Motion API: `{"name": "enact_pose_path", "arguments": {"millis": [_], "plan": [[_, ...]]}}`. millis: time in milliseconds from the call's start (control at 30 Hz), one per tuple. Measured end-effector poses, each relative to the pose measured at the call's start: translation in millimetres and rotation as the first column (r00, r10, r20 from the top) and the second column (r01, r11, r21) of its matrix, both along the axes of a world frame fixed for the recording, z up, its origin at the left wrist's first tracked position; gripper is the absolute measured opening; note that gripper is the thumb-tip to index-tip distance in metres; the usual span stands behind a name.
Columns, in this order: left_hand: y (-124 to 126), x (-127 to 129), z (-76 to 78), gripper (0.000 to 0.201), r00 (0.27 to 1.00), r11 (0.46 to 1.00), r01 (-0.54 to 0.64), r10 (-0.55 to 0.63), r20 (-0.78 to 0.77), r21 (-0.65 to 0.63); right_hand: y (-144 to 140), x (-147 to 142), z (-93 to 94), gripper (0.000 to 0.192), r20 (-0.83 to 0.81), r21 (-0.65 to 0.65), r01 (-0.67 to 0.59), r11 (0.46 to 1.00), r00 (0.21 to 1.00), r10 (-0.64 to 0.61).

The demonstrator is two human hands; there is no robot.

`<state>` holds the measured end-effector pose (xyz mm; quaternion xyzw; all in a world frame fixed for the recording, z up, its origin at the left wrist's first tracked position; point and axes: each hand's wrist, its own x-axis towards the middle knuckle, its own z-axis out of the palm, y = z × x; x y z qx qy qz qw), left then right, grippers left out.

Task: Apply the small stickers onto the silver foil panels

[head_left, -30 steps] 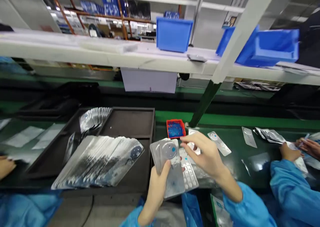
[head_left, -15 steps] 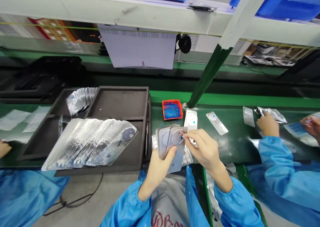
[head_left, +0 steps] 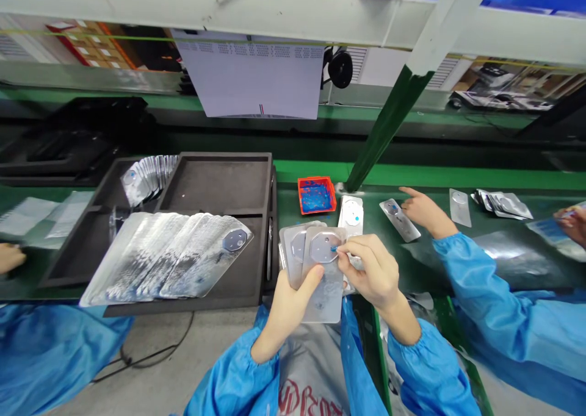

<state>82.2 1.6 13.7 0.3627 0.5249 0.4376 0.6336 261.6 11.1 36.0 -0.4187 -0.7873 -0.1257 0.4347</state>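
In my left hand [head_left: 296, 299] is a small fan of silvery phone back covers [head_left: 323, 294], gripped with the thumb across the front one. Each shows a rounded camera area near its top. My right hand [head_left: 372, 271] pinches a small blue piece [head_left: 334, 249] at the right edge of the front cover's camera area. Just beyond my hands stands a red tray [head_left: 317, 179] filled with small blue pieces. Beside it lies a pale cover [head_left: 351, 211] with a blue dot, partly hidden by my right hand.
A long fanned row of covers [head_left: 169, 257] lies on the dark compartment tray [head_left: 220, 178] at left, with a smaller fan [head_left: 149, 175] behind. At right, a co-worker's hand [head_left: 423, 208] reaches to a single cover [head_left: 399, 221]. A green post [head_left: 389, 126] rises behind.
The co-worker's hand on the right has moved left from the pile of covers to the single cover. My held covers have turned slightly more upright; my right hand stays at the front one.
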Motion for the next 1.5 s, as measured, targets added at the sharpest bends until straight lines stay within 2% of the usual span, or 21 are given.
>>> {"name": "enact_pose_path", "arguments": {"millis": [133,367,467,533,600,667,733,967,1033,1133,1233,1367,1433,1500], "plan": [[-2,1,-0.1,0.056,1.000,1.000,-0.002,0.002,0.015,0.010,-1,-2,0.3,0.016,-0.043,-0.024,0.020,1.000,0.999,-0.021],[-5,1,-3.4,0.050,1.000,1.000,-0.028,0.028,-0.003,-0.010,-1,-3,1.2,0.020,-0.104,-0.061,-0.030,0.998,0.994,0.023],[-6,2,-2.8,0.054,0.998,0.998,-0.063,0.063,0.000,0.000,-4,-8,2.3,0.016,-0.240,-0.176,-0.004,0.984,0.970,-0.039],[-6,4,-2.4,0.059,0.994,0.994,-0.108,0.108,-0.019,0.005,-7,-11,3.3,0.020,-0.417,-0.346,-0.026,0.938,0.900,-0.129],[-5,6,-2.6,0.062,0.987,0.989,-0.151,0.151,-0.061,0.000,-7,-12,4.0,0.020,-0.585,-0.497,-0.169,0.852,0.790,-0.185],[-3,10,-3.6,0.061,0.982,0.985,-0.171,0.171,-0.082,0.005,-4,-13,4.0,0.022,-0.705,-0.549,-0.357,0.756,0.683,-0.190],[-1,14,-6.1,0.058,0.980,0.982,-0.189,0.190,-0.056,0.029,2,-16,3.0,0.031,-0.778,-0.533,-0.466,0.706,0.598,-0.193],[4,18,-24.4,0.051,0.957,0.948,-0.289,0.283,0.060,0.135,17,-47,-7.6,0.047,-0.859,-0.470,-0.525,0.710,0.458,-0.231],[5,15,-24.5,0.053,0.957,0.947,-0.288,0.282,0.062,0.139,18,-56,-8.5,0.045,-0.881,-0.444,-0.556,0.703,0.414,-0.229],[6,8,-15.8,0.055,0.965,0.952,-0.259,0.248,0.081,0.162,17,-65,-6.1,0.039,-0.911,-0.394,-0.592,0.703,0.351,-0.215],[6,5,-4.3,0.052,0.953,0.936,-0.303,0.292,0.088,0.180,17,-71,-3.6,0.033,-0.916,-0.375,-0.576,0.726,0.350,-0.196],[4,4,2.9,0.046,0.950,0.927,-0.313,0.307,0.061,0.204,15,-70,-2.1,0.030,-0.897,-0.385,-0.548,0.743,0.412,-0.161],[4,2,4.0,0.044,0.944,0.920,-0.330,0.329,0.042,0.212,14,-66,-1.6,0.027,-0.877,-0.400,-0.554,0.730,0.463,-0.129],[4,-2,5.3,0.043,0.941,0.919,-0.334,0.337,0.024,0.209,13,-60,-1.0,0.021,-0.824,-0.428,-0.520,0.739,0.560,-0.083]]}}
